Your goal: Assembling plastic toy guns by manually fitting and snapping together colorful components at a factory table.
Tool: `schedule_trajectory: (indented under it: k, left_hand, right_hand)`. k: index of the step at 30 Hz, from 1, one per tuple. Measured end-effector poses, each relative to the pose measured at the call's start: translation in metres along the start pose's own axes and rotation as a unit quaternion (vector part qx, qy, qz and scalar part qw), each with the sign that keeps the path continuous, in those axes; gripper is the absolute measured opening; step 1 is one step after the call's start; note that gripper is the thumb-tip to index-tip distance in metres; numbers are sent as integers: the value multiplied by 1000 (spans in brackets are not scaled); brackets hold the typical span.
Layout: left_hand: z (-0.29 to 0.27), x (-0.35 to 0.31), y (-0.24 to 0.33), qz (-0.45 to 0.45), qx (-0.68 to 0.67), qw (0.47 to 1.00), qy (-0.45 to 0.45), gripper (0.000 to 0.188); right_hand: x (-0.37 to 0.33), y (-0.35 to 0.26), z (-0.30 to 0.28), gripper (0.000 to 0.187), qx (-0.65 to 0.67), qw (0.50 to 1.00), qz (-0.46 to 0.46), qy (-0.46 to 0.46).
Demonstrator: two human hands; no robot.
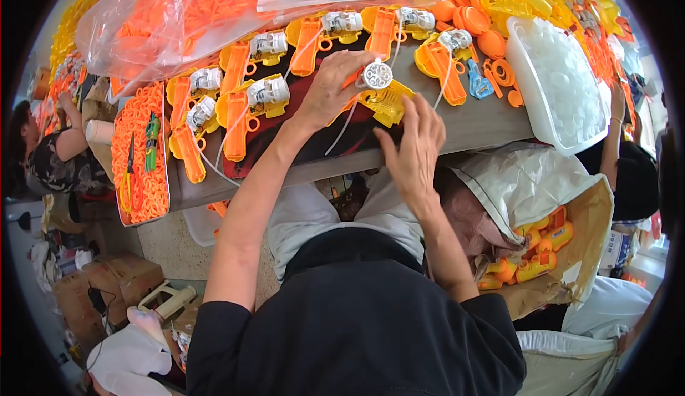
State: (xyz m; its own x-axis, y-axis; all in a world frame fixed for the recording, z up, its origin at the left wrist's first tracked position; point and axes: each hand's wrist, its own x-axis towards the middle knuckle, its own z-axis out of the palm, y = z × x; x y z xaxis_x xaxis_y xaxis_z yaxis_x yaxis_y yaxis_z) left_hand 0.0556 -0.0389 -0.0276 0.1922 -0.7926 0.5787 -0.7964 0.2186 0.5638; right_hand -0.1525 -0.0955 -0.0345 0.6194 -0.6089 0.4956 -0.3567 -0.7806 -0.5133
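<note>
My left hand (334, 89) is closed on a toy gun body whose yellow shell (387, 108) lies tilted over the dark mat. A round white mechanism with holes in its face (377, 74) sits at the top of this body, beside my left fingertips. A thin white tube (342, 130) hangs down near it. My right hand (417, 143) is at the shell's right edge, thumb and fingers spread, the fingertips at or touching the yellow plastic. My left palm hides most of the body's orange part.
Several orange-and-yellow toy gun halves with white mechanisms (268, 92) stand in rows. A tray of orange rings (165, 175) holds scissors (130, 182). At right are a white tub of translucent parts (603, 141), a blue part (479, 80) and a sack of yellow-orange pieces (592, 235).
</note>
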Motion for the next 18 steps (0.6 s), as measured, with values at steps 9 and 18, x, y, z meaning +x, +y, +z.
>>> schedule_trajectory:
  k: [9, 18]
  left_hand:
    - [-11, -16, 1, -125, 19, 991, 32, 48]
    - [-9, -15, 13, -114, 107, 987, 48, 43]
  right_hand:
    - [65, 37, 33, 37, 103, 971, -104, -189]
    - [58, 10, 81, 32, 146, 977, 115, -103]
